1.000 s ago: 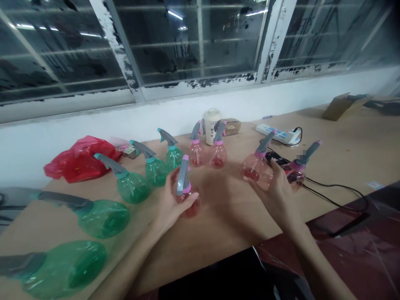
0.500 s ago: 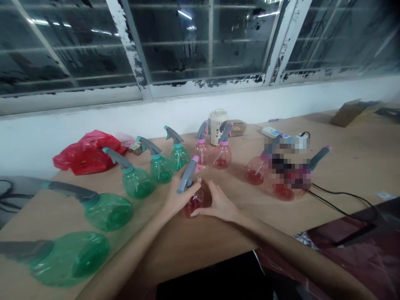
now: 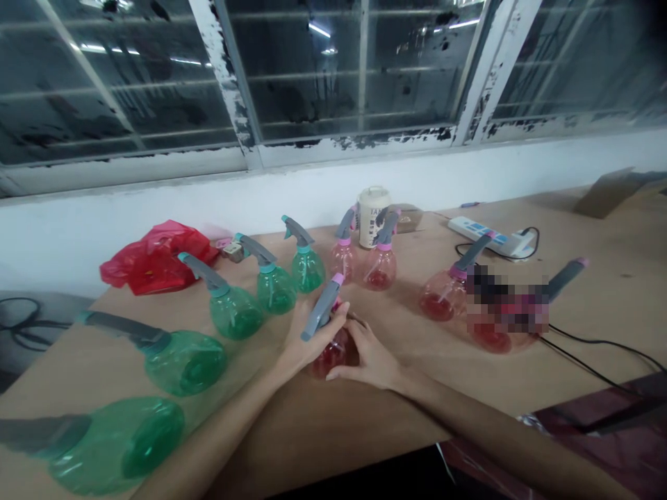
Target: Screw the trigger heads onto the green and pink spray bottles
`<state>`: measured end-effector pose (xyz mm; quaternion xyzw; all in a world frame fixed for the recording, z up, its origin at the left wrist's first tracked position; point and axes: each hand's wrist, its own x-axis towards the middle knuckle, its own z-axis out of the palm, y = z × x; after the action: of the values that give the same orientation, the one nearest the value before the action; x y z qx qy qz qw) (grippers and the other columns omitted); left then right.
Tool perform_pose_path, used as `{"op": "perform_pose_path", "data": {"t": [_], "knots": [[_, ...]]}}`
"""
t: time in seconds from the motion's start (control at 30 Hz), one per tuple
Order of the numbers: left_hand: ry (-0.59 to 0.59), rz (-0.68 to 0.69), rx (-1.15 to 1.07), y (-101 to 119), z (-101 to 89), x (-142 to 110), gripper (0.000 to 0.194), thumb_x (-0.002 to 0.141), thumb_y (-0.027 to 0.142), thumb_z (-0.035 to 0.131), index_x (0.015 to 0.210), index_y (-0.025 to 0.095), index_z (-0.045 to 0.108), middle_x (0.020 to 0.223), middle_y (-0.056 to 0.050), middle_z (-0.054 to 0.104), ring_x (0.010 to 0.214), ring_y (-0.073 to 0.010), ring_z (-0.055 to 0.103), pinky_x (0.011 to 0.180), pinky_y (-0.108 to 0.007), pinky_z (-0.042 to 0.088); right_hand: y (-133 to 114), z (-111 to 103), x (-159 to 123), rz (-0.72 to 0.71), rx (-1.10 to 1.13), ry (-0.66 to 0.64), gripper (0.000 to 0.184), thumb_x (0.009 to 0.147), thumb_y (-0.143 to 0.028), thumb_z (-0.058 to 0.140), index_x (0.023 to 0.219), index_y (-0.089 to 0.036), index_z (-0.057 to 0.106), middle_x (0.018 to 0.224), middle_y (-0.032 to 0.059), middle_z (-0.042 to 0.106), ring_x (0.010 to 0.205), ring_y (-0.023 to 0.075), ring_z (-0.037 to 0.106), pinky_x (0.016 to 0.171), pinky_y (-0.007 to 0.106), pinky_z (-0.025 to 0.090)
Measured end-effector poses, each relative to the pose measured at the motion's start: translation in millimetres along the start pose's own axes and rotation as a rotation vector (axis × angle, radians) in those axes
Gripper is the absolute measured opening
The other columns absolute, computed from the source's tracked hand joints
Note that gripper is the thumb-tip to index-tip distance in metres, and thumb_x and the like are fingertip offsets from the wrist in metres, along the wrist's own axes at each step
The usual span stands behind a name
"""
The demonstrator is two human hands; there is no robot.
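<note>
Before me on the table stands a pink spray bottle [image 3: 323, 309] with a grey head and pink nozzle. My left hand [image 3: 302, 340] wraps round its neck, just under the grey head. Lower down, my right hand [image 3: 375, 357] is curled about the bottle's body, thumb to the front and fingers behind. Between them the hands cover much of the bottle. Green spray bottles line the left, the nearest being a large-looking green bottle [image 3: 117, 444]. Two pink spray bottles stand behind my hands, one of them a pink bottle [image 3: 380, 271]. Another pink bottle [image 3: 440, 302] is to the right.
A red plastic bag [image 3: 156, 257] lies at the back left. By the wall stand a white lidded cup [image 3: 372, 215] and a white power strip [image 3: 484, 236] with black cords. Blurring covers part of the rightmost pink bottle [image 3: 487, 337]. A cardboard box [image 3: 607, 191] sits at the far right.
The whole view has shifted, so things appear a little farther right and lower. Both hands stay on the same pink spray bottle, with little change in their hold.
</note>
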<state>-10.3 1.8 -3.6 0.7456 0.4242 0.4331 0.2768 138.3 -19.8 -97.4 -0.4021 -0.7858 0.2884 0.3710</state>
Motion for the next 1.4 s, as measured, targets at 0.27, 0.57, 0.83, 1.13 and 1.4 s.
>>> {"op": "perform_pose_path", "data": {"t": [0.27,0.57,0.83,1.13,1.4], "knots": [[0.012,0.010,-0.088,-11,3.1,10,0.022,0.087,0.035,0.060,0.101,0.019,0.066,0.090,-0.004,0.072,0.080,-0.0199,0.069,0.078,-0.032,0.055,12,-5,1,0.038,-0.117,-0.027,0.104,0.058,-0.068,0.079,0.141,-0.018,0.041,0.136,0.0191,0.056,0.139,0.0394,0.038,0.115,0.064,0.020],[-0.005,0.049,-0.082,-13,6.6,7,0.026,0.090,0.030,0.057,0.114,0.022,0.063,0.110,-0.006,0.071,0.093,-0.0215,0.070,0.086,-0.034,0.055,15,-8,3,0.055,-0.144,0.018,0.108,0.058,-0.069,0.077,0.144,-0.018,0.036,0.135,0.0178,0.057,0.137,0.0382,0.041,0.117,0.065,0.006],[-0.002,0.057,-0.097,-11,6.5,7,0.027,0.090,0.028,0.057,0.115,0.022,0.062,0.113,-0.006,0.071,0.092,-0.0199,0.070,0.085,-0.033,0.056,13,-11,2,0.057,-0.113,0.008,0.111,0.056,-0.064,0.081,0.147,-0.022,0.033,0.144,0.0168,0.050,0.141,0.0389,0.035,0.116,0.065,0.012],[-0.009,0.044,-0.106,-12,6.9,7,0.028,0.089,0.029,0.057,0.115,0.022,0.062,0.110,-0.006,0.071,0.088,-0.0199,0.070,0.084,-0.035,0.056,7,-13,-1,0.140,0.012,-0.030,0.110,0.056,-0.065,0.081,0.145,-0.019,0.037,0.143,0.0177,0.049,0.131,0.0365,0.046,0.108,0.058,0.038],[-0.010,0.056,0.018,-3,-0.3,7,0.017,0.091,0.031,0.052,0.095,0.020,0.065,0.087,-0.004,0.070,0.078,-0.0191,0.068,0.074,-0.031,0.054,23,-20,4,-0.016,-0.198,-0.125,0.119,0.053,-0.073,0.077,0.148,-0.015,0.034,0.153,0.0213,0.037,0.144,0.0363,0.029,0.117,0.057,0.024]]}}
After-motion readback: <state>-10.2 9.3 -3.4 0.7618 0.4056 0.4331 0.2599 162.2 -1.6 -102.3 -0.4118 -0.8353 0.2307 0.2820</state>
